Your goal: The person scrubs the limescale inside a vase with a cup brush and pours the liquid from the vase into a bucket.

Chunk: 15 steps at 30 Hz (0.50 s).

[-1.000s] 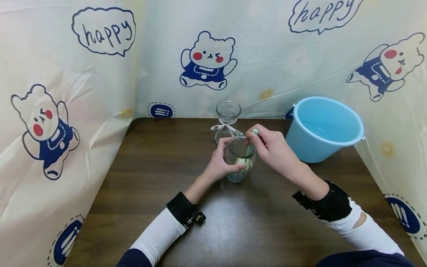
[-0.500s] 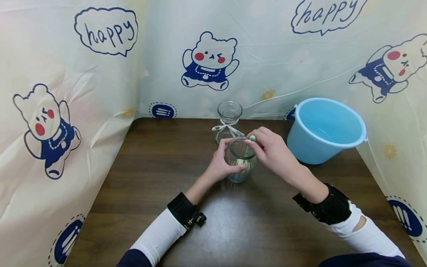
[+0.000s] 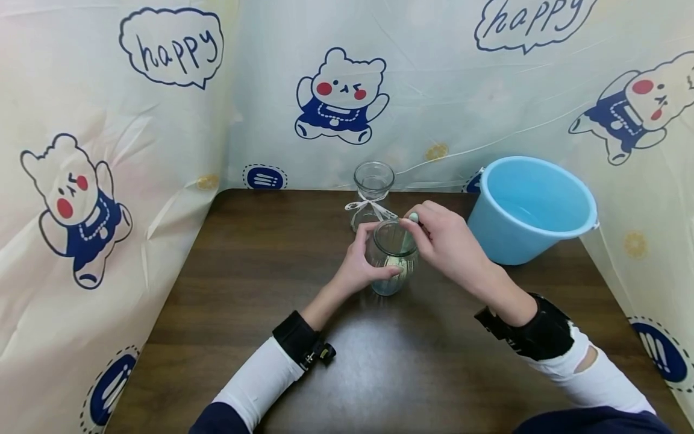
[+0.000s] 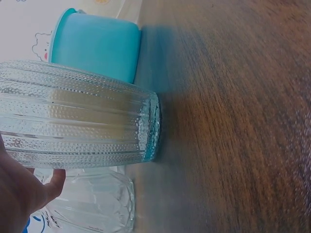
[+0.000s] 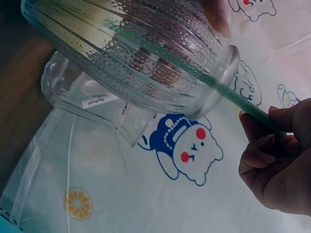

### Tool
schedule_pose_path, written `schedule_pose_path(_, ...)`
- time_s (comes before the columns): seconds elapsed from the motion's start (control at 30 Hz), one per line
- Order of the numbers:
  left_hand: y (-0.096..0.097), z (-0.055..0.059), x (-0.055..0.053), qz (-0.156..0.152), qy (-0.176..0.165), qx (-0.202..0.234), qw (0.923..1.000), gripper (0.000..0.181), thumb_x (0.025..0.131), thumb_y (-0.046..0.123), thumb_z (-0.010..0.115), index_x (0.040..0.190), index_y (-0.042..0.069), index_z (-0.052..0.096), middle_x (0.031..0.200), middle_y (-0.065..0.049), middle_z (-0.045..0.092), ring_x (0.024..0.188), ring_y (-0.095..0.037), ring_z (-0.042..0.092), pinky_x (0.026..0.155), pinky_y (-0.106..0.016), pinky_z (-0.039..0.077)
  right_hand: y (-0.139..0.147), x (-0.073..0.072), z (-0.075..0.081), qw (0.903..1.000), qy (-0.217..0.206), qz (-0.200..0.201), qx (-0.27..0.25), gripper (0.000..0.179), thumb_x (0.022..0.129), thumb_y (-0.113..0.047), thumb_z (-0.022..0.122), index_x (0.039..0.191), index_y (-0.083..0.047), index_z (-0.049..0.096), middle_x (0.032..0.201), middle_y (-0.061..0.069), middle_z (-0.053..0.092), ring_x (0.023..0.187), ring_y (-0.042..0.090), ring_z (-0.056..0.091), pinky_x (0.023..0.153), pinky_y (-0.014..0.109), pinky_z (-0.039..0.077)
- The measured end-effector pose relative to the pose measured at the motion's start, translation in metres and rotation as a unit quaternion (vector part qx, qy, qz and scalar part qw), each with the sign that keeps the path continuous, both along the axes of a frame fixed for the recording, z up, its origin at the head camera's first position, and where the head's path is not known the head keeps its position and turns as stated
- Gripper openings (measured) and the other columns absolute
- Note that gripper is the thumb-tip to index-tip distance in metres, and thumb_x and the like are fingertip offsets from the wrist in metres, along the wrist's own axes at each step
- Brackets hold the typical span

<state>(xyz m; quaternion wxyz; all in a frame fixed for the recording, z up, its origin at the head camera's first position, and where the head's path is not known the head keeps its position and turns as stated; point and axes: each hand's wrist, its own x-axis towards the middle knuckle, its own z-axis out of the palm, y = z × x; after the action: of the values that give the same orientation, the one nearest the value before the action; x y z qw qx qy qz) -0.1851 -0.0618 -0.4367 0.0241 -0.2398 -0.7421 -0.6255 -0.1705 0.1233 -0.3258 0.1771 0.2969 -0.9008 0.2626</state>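
Observation:
My left hand (image 3: 360,265) grips a ribbed clear glass jar (image 4: 82,116) by its side, thumb in front and fingers behind. Inside the jar is the pale yellow head (image 4: 90,114) of a bottle brush, blurred by the textured glass. Its thin green handle (image 5: 243,104) comes out through the jar's mouth. My right hand (image 3: 447,241) pinches the handle's upper end just above the rim. Whether the jar's base rests on the table, I cannot tell. Just behind it stands a second glass vase (image 3: 374,181) with a white bow round its neck.
To the right of the jar, a light blue bucket (image 3: 520,247) stands at the back of the brown wooden table (image 3: 249,283). A printed cloth (image 3: 260,90) hangs close behind the table and along both sides.
My right hand and the brush handle dipped slightly, then rose again by a small amount. The left hand keeps its grip on the jar in nearly the same place.

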Motion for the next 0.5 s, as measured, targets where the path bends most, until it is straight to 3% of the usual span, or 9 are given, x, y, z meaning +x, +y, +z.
schedule_pose_path(0.17,0.001,-0.001,-0.001,-0.001,-0.002,0.000,1.0000,0.082,0.068,0.008,0.084,0.134,0.000,0.036,0.130,-0.023,0.057,0.111,-0.032,0.057,0.094,-0.043,0.048,0.001,0.000,0.006,1.0000,-0.003,-0.002,-0.008,0.024,0.099,-0.023,0.056,0.081,-0.009,0.063,0.077,0.001,0.056,0.068,0.013,0.046,0.059,0.030,0.041)
schedule_pose_path(0.3,0.001,-0.018,-0.009,0.003,-0.002,0.003,1.0000,0.086,0.066,0.010,0.086,0.136,0.004,0.037,0.130,-0.016,0.059,0.113,-0.028,0.055,0.096,-0.046,0.046,0.002,0.001,0.018,0.9988,-0.001,-0.009,-0.049,0.029,0.101,-0.026,0.051,0.078,-0.011,0.061,0.082,0.001,0.060,0.070,0.012,0.048,0.061,0.031,0.041)
schedule_pose_path(0.4,0.001,-0.032,-0.016,0.008,-0.004,0.004,0.9999,0.088,0.065,0.014,0.087,0.137,0.010,0.037,0.130,-0.012,0.059,0.113,-0.025,0.055,0.096,-0.046,0.046,0.001,0.000,0.013,0.9980,-0.015,-0.006,-0.061,0.031,0.101,-0.027,0.051,0.077,-0.010,0.061,0.079,0.001,0.058,0.069,0.011,0.046,0.060,0.031,0.041)
schedule_pose_path(0.5,0.002,-0.035,-0.017,0.008,-0.006,0.001,0.9999,0.087,0.065,0.018,0.087,0.136,0.015,0.037,0.130,-0.011,0.058,0.111,-0.025,0.057,0.094,-0.042,0.048,0.000,-0.001,0.001,0.9983,-0.030,-0.005,-0.049,0.030,0.100,-0.025,0.053,0.077,-0.009,0.062,0.073,0.001,0.052,0.066,0.011,0.044,0.057,0.030,0.040)
